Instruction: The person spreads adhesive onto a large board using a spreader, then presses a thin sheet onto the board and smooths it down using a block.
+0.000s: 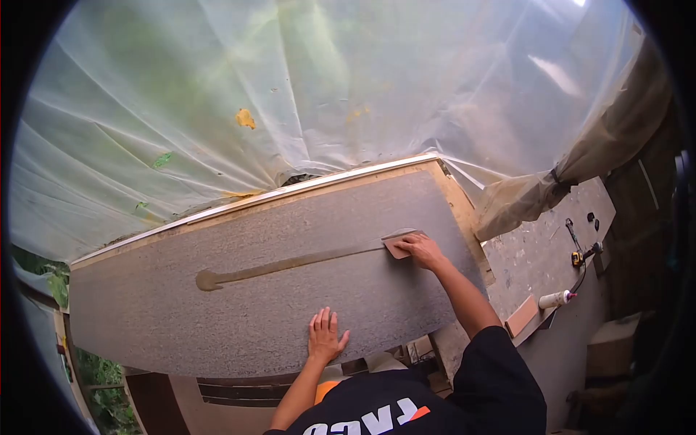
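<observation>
A large speckled grey panel (254,326) lies slantwise before me. My right hand (422,248) grips a flat reddish-brown rectangular pad (396,246) near the panel's right end, fingers over its top side. From the pad a narrow brown streak (304,259) runs left across the surface and ends in a wider rounded blob (208,280). My left hand (325,336) rests flat on the panel close to its near edge, fingers spread, with nothing in it.
Pale wooden strips (453,192) border the panel's far and right sides. Translucent plastic sheeting (217,87) hangs behind it. On a side table (522,254) at right are a white bottle (555,299), a pinkish flat block (521,316) and a power tool (584,255).
</observation>
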Demonstrator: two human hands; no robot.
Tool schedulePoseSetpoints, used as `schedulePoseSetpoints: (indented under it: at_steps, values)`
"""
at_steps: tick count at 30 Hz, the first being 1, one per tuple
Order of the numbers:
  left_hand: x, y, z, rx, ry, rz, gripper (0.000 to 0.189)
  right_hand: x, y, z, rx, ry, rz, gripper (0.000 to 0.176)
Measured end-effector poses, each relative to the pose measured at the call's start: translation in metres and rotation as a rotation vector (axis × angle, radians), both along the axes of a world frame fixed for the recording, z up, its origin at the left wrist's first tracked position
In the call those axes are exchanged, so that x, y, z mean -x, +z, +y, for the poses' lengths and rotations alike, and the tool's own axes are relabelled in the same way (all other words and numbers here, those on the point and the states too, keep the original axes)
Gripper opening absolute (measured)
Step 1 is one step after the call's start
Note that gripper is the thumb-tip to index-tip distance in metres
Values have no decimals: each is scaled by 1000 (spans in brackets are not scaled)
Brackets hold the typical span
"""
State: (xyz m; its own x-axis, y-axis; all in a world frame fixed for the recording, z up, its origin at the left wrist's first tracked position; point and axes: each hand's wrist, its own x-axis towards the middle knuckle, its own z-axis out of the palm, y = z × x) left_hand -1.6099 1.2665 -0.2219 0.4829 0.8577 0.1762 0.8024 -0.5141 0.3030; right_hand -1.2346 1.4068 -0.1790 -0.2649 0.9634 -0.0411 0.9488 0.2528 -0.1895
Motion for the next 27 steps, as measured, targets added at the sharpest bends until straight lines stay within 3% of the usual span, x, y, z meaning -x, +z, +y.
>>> schedulePoseSetpoints:
  at_steps: [4, 8, 12, 13, 15, 16, 17, 18, 19, 22, 24, 27]
  values:
    - [0, 2, 0, 30, 0, -13, 70, -29, 50, -74, 172, -3, -20, 46]
    - [3, -6, -1, 30, -20, 2, 69, -93, 44, -212, 234, 148, -88, 52]
    - [3, 2, 3, 7, -23, 3, 70, -105, 75, -291, 1007, -36, -147, 63]
    - [0, 1, 6, -3, -20, -3, 70, -105, 83, -293, 1003, -227, -139, 67]
    - [2, 3, 1, 17, -25, 39, 70, -119, 91, -284, 782, -447, 127, 50]
    - [3, 2, -3, 20, -41, 54, 70, -141, 67, -288, 714, -564, 593, 40]
    - [4, 4, -1, 8, -43, 53, 70, -140, 88, -265, 747, -701, 903, 31]
    - [3, 5, 2, -5, -45, 47, 71, -107, 163, -220, 754, -853, 926, 30]
    - [2, 6, 2, -14, -59, 50, 71, -144, 118, -228, 608, -766, 1066, 34]
    - [-5, 7, 8, 7, -54, 39, 66, -138, 142, -167, 446, -734, 1329, 42]
    - [-17, -2, 17, 99, 16, -15, 60, -136, 139, -130, 306, -577, 1313, 42]
    - [-61, 4, 43, 51, -43, -116, 54, -131, 128, -75, 282, -607, 1316, 37]
